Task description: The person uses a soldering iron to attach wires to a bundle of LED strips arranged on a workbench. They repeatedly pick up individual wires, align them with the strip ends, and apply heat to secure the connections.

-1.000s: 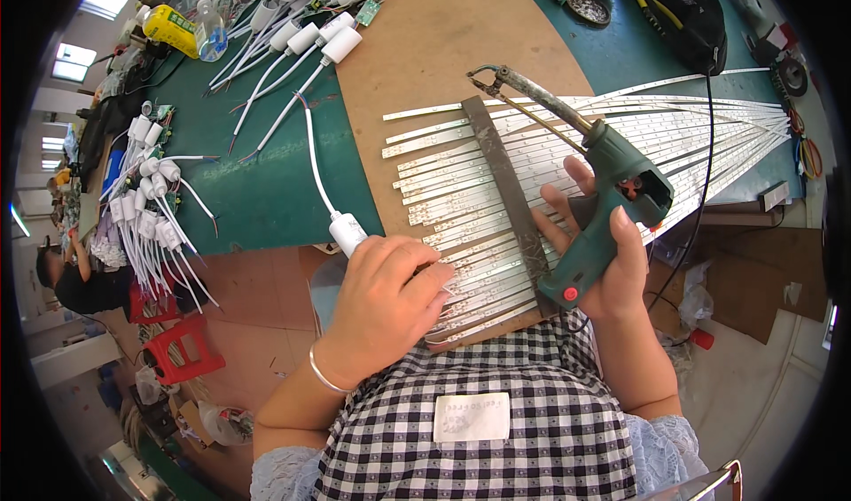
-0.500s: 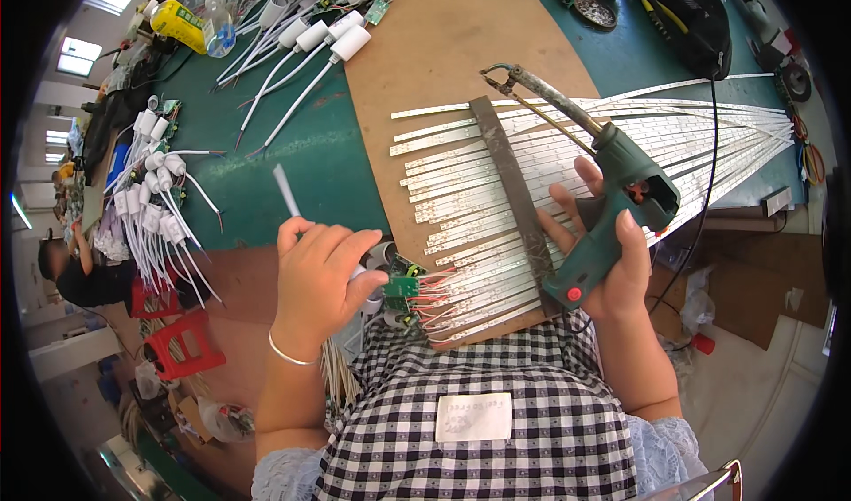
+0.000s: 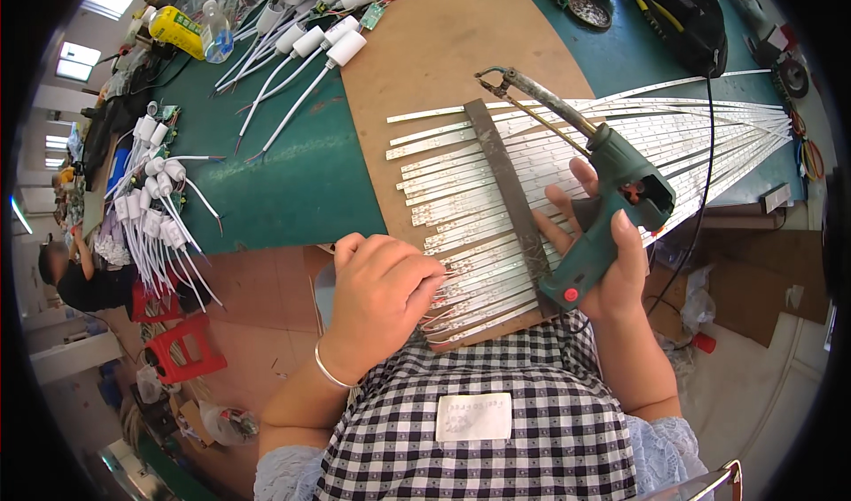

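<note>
My right hand cradles the handle of a dark green soldering gun, whose metal tip points to the upper left above several white LED strips. A dark flat bar lies across the strips on a brown board. My left hand is closed at the near left ends of the strips, fingertips at thin red wires. What it pinches is hidden behind the fingers.
White cylindrical housings with cables lie at the back of the green table; another bunch hangs at its left edge. The gun's black cord runs down the right. A red stool and another person are at left.
My left hand has moved right and down to the strip ends. The green circuit board and white cable end seen near it before are now out of sight. The soldering gun has barely moved.
</note>
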Demonstrator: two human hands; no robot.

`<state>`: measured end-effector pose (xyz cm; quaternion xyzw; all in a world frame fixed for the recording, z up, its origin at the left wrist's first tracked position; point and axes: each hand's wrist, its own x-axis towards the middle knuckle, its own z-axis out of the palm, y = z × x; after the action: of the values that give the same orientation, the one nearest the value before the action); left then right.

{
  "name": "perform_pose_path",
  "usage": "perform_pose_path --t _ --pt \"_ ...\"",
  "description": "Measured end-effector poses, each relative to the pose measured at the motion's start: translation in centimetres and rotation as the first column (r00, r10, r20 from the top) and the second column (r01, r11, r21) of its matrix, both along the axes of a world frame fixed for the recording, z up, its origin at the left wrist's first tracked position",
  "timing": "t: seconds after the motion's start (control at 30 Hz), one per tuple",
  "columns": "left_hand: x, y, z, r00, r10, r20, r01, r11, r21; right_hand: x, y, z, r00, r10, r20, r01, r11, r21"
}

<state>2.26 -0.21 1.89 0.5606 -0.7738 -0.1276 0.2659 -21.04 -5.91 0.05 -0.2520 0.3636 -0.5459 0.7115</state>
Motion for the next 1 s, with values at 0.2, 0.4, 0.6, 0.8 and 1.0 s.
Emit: perform_pose_path --t 0.2,0.4,0.6,0.8,1.0 --pt "-0.5 -0.2 -0.5 0.999 0.021 0.031 -0.019 0.999 -0.036 -0.1 0.0 -0.1 1.000 0.003 0.009 -0.003 1.000 0.000" --pt "-1.2 -0.4 -0.9 0.996 0.038 0.083 -0.032 0.997 -0.068 -0.1 0.0 -0.1 1.000 0.007 0.001 -0.007 1.000 -0.010" --pt "-1.4 -0.4 -1.4 0.996 0.070 0.048 -0.067 0.996 -0.059 -0.1 0.0 -0.1 1.000 0.008 -0.009 -0.008 1.000 -0.011" --pt "-1.4 -0.7 -1.4 0.996 0.026 0.086 -0.019 0.996 -0.086 -0.1 0.1 0.0 1.000 0.001 -0.003 -0.001 1.000 -0.010" --pt "-1.1 -0.9 -1.4 1.000 -0.013 0.000 0.013 1.000 -0.017 0.1 0.4 1.0 0.995 -0.094 0.045 0.094 0.996 0.007"
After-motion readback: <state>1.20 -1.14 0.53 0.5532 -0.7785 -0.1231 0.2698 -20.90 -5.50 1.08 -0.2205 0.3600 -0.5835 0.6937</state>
